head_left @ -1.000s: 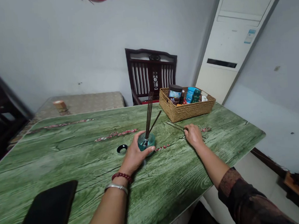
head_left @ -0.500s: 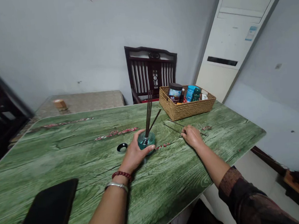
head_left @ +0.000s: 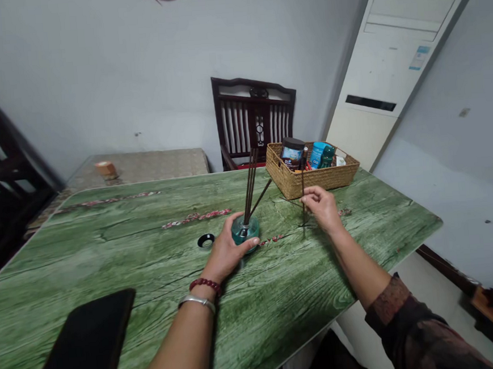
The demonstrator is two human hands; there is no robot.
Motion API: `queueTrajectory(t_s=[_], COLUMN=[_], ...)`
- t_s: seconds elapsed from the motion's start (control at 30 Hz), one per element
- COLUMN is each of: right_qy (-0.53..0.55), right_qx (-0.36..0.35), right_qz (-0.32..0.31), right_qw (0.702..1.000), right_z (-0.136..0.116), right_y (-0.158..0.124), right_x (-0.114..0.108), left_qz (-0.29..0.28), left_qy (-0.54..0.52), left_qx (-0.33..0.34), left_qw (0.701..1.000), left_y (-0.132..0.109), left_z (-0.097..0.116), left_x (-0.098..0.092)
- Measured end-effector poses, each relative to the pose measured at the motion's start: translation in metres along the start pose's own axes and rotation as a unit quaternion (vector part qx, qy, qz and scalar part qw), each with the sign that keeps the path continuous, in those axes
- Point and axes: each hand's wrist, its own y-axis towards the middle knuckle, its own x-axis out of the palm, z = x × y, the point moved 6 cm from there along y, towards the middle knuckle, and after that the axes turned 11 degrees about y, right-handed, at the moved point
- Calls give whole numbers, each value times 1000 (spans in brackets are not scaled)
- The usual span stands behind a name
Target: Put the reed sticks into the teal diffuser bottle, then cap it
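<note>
My left hand (head_left: 227,244) is wrapped round a teal glass diffuser bottle (head_left: 250,227) standing on the green table. Several dark reed sticks (head_left: 250,185) rise from its neck, one leaning well to the right. To the right of the bottle, my right hand (head_left: 323,206) pinches a single dark reed stick (head_left: 302,183) between thumb and fingers, nearly upright above the tabletop. Another stick (head_left: 291,202) lies on the table just behind that hand, partly hidden by it. A black ring-shaped cap (head_left: 206,241) rests to the left of the bottle.
A wicker basket (head_left: 314,181) with jars and bottles stands at the table's back right. A black tablet-like slab (head_left: 82,348) lies at front left. Beyond the green table (head_left: 159,265) are a dark wooden chair (head_left: 258,115) and a lower table holding a small orange box (head_left: 106,170).
My right hand has lifted one reed stick off the table and turned it from lying flat to nearly upright. My left hand still holds the bottle. The view has shifted slightly.
</note>
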Motion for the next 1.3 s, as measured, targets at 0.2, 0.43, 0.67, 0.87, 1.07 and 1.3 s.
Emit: queueTrajectory(t_s=[0.2, 0.43, 0.67, 0.87, 1.07, 1.3], right_qy=[213, 218, 164, 18, -106, -359], right_qx=[-51, -74, -57, -86, -117, -33], right_qz=[-46, -80, -112, -122, -83, -1], right_qw=[975, 970, 978, 989, 984, 933], right_z=[-58, -73, -58, -40, -28, 27], right_y=[-6, -5, -5, -15, -14, 9], right_x=[50, 92, 113, 120, 72, -24], left_qz=[0, 10, 7, 4, 6, 3], left_qy=[-5, -8, -4, -7, -9, 8], left_qx=[5, 16, 20, 23, 12, 9], left_qw=[1000, 1000, 1000, 1000, 1000, 1000], left_y=[0, 0, 0, 1, -1, -1], left_z=[0, -1, 1, -3, 0, 3], left_x=[0, 1, 1, 3, 1, -2])
